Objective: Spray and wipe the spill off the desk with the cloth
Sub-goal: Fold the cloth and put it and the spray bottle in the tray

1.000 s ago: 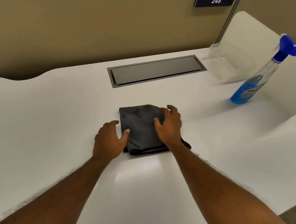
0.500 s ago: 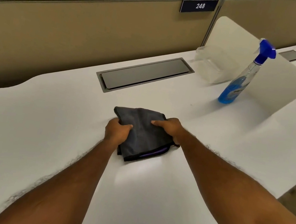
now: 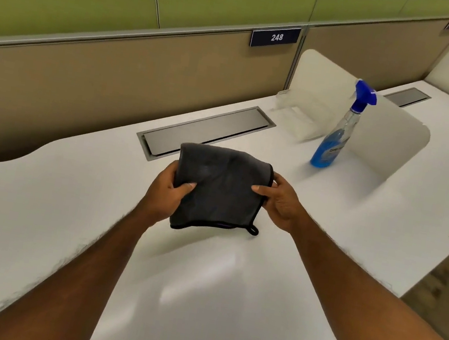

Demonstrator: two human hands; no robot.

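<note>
Both hands grip a folded dark grey cloth [image 3: 220, 189], raised off the white surface [image 3: 228, 288]: the left hand [image 3: 168, 190] pinches its left edge, the right hand [image 3: 280, 200] its right edge, thumbs on top. Beyond the right hand, well apart, a spray bottle [image 3: 338, 132] stands upright.

The partition's dark nameplate [image 3: 275, 37] reads "248".

Cloth [image 3: 220, 189] now off the desk [image 3: 36, 199], raised between left hand [image 3: 168, 190] and right hand [image 3: 280, 200].
</note>
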